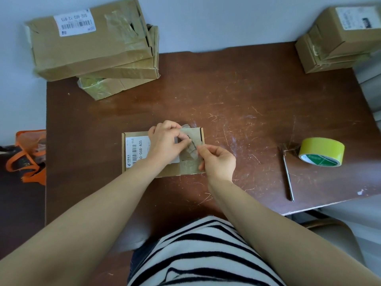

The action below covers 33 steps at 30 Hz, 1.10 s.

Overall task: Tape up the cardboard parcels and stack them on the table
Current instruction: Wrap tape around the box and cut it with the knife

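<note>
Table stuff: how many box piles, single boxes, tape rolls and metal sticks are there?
Box piles: 2
Single boxes: 1
Tape rolls: 1
Metal sticks: 1
Total: 5

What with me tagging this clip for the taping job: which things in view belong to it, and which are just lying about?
Job: small parcel, tape strip pinched by left hand and right hand, yellow-green tape roll, slim metal tool, left parcel stack, right parcel stack, table.
Lying about: orange bag beside the table, white scrap on it.
</note>
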Tool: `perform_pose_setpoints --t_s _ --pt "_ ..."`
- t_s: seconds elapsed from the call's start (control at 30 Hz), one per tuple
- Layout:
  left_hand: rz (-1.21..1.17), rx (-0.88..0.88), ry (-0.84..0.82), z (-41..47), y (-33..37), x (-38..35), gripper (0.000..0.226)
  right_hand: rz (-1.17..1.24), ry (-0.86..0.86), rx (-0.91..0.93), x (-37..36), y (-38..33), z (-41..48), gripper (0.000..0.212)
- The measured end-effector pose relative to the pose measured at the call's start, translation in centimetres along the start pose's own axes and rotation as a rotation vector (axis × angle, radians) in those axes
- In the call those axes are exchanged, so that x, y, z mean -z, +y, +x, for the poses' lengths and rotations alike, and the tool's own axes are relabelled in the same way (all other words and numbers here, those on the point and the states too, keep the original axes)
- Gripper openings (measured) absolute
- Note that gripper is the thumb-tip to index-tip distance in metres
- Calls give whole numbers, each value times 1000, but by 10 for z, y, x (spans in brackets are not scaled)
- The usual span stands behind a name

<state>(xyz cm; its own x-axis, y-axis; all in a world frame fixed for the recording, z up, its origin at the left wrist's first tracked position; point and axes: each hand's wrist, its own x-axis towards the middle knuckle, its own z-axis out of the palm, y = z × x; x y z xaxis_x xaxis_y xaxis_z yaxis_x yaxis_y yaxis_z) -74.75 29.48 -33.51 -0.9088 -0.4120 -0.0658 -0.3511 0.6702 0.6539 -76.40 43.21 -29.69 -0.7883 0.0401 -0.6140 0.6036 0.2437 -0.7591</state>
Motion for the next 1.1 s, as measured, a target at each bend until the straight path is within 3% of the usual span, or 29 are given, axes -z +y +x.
perform_pose_setpoints --t_s 0.13,1.1 --pt "-4 6 1 0 1 0 9 -57 37 -96 -1 5 6 8" --pt "-5 13 -16 0 0 1 11 -500 42 -84 -12 -8 13 13"
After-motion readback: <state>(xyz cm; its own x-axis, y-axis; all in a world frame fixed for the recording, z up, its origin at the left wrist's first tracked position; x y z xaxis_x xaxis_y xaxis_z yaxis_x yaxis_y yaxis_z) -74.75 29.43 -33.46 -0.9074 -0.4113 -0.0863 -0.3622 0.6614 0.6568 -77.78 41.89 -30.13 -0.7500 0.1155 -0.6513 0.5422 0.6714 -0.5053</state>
